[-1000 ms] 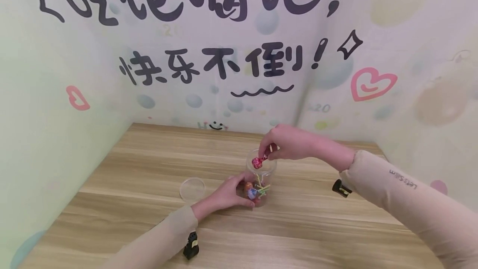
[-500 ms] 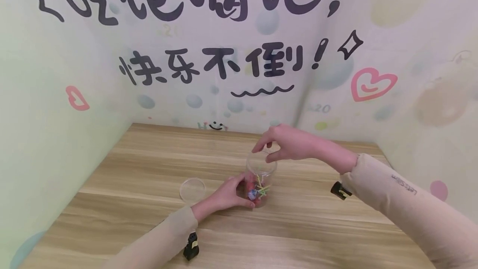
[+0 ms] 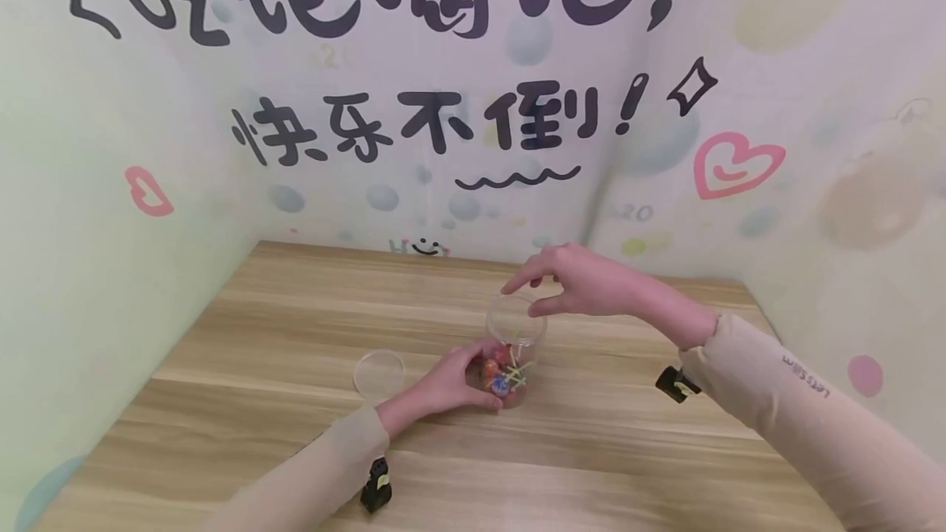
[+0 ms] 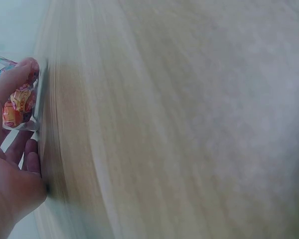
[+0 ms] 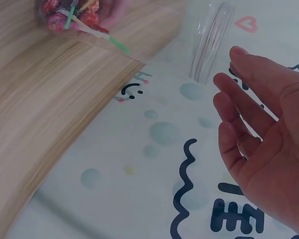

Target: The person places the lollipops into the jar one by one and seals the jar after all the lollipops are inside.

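Note:
A clear plastic jar [image 3: 521, 337] stands upright and uncapped on the wooden table. Several wrapped lollipops [image 3: 502, 376] lie in its lower part, with red, orange and blue wrappers and green and yellow sticks. My left hand [image 3: 447, 380] grips the jar low on its left side, thumb in front; in the left wrist view the thumb crosses the wrapped lollipops [image 4: 21, 102] seen through the wall. Just above the jar's mouth is my right hand [image 3: 584, 279], fingers loosely bent and nothing between them. The right wrist view shows this right hand [image 5: 264, 119] beside the threaded rim [image 5: 212, 45].
A round clear lid [image 3: 380, 374] lies flat on the table [image 3: 296, 310], left of the jar. Behind the table's far edge rises a printed wall cloth [image 3: 414, 204]. Black wrist cameras [image 3: 377, 486] are strapped on both sleeves.
A red-wrapped lollipop, pinched in my right hand over the jar's mouth a second ago, has been let go and dropped inside. My right fingers have spread; my left hand keeps its grip.

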A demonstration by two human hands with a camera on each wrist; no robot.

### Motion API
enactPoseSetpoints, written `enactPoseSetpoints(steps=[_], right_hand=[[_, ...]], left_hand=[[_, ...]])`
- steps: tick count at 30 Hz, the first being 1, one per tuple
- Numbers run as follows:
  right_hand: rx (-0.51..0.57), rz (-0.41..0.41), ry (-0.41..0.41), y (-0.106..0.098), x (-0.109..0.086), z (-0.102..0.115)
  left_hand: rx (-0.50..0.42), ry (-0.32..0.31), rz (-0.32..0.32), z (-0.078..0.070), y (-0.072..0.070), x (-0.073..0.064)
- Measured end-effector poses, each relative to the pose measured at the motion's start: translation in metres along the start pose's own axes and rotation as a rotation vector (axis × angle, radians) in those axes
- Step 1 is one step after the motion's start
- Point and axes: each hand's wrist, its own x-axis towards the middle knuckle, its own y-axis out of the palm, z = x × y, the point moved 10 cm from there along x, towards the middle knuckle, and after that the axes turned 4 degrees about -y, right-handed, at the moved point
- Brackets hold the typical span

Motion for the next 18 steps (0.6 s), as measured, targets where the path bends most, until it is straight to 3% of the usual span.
enactPoseSetpoints(steps=[11,18], right_hand=[[0.044,-0.050,0.007,0.000,-0.004,-0.003],[0.057,-0.172,0.024,-0.006,-0.014,-0.010]], left_hand=[[0.023,0.008,-0.003,-0.001,0.001,0.001],[0.003,0.012,-0.008,-0.001,0.000,0.000]])
